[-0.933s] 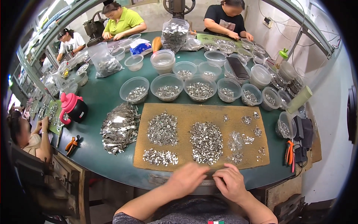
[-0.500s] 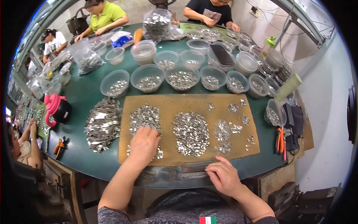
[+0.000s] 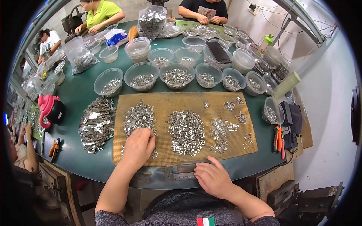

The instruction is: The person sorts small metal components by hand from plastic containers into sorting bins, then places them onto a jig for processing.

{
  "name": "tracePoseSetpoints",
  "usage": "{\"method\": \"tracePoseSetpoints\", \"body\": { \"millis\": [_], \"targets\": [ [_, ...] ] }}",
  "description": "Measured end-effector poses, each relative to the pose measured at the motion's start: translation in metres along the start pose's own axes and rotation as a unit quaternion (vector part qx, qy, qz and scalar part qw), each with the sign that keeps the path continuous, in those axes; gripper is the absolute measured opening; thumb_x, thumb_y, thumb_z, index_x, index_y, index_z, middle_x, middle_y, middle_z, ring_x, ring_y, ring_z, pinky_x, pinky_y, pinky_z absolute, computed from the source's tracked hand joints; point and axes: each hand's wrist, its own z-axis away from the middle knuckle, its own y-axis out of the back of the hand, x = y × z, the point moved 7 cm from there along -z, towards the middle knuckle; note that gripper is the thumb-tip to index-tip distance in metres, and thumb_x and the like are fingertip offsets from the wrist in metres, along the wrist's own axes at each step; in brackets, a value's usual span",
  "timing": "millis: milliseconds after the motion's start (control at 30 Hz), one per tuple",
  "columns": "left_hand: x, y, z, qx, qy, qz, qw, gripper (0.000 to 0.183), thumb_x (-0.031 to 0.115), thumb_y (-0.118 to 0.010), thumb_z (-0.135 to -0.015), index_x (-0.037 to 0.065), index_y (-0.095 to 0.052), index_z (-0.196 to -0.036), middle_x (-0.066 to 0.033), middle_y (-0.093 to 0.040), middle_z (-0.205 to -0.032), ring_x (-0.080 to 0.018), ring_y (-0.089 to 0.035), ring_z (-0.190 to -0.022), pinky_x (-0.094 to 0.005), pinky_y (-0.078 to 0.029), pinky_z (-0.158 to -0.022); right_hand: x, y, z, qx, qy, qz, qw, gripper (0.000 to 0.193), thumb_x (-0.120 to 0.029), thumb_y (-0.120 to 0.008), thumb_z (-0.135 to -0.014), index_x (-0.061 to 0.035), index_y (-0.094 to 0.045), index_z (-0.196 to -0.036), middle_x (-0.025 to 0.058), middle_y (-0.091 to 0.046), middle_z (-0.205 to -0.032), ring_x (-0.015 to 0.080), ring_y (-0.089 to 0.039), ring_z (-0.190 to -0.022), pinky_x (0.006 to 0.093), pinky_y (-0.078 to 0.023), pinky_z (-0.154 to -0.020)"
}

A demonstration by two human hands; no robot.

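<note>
My left hand (image 3: 138, 147) is over the front of the left heap of small silvery metal pieces (image 3: 139, 117), fingers drawn together; whatever they hold is hidden. My right hand (image 3: 214, 176) is at the front edge of the tan ribbed mat (image 3: 160, 161), by a dark metal bar fixture (image 3: 184, 172). One of its fingers points forward and the others curl in at the bar's right end; I cannot see anything between them. Between and beyond the hands lies a larger heap of metal chips (image 3: 186, 132). Smaller clusters (image 3: 218, 129) are spread to its right.
Clear plastic bowls (image 3: 177, 76) of metal pieces line the mat's far side. Stacked metal strips (image 3: 96, 126), a pink-lidded black jug (image 3: 52, 110) and orange-handled pliers (image 3: 54, 150) lie left. More pliers (image 3: 278, 140) lie right. A phone (image 3: 218, 52) rests on bowls. Other people work beyond.
The whole view has shifted slightly, so the table appears farther left. My left hand stays at the left heap, its fingers bunched closer. My right hand has curled in more over the bar's end.
</note>
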Motion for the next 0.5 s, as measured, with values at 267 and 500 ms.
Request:
{"method": "tracePoseSetpoints", "body": {
  "millis": [267, 500],
  "targets": [
    [-0.007, -0.002, 0.021, -0.040, 0.183, 0.241, 0.952, 0.015, 0.005, -0.071, -0.091, 0.002, -0.068, -0.106, -0.0122, -0.070, -0.091, -0.0269, -0.070, -0.082, -0.0354, -0.055, -0.071, 0.003, 0.004, -0.002, -0.036, -0.007, -0.016, 0.999, 0.025, -0.007, -0.074, -0.086, -0.0035, -0.066, -0.109, 0.0098, -0.070, -0.114, 0.0253, -0.068, -0.111, 0.0464, -0.048, -0.105],
    [0.031, -0.008, 0.036, -0.095, 0.151, 0.308, 0.934, 0.012, 0.007, -0.075, -0.089, 0.003, -0.075, -0.099, -0.0106, -0.074, -0.094, -0.0260, -0.071, -0.086, -0.0353, -0.055, -0.076, 0.006, 0.005, 0.004, -0.005, -0.023, -0.027, 0.999, 0.019, -0.008, -0.076, -0.085, -0.0063, -0.072, -0.103, 0.0072, -0.073, -0.112, 0.0234, -0.070, -0.109, 0.0427, -0.052, -0.100]
  ]
}}
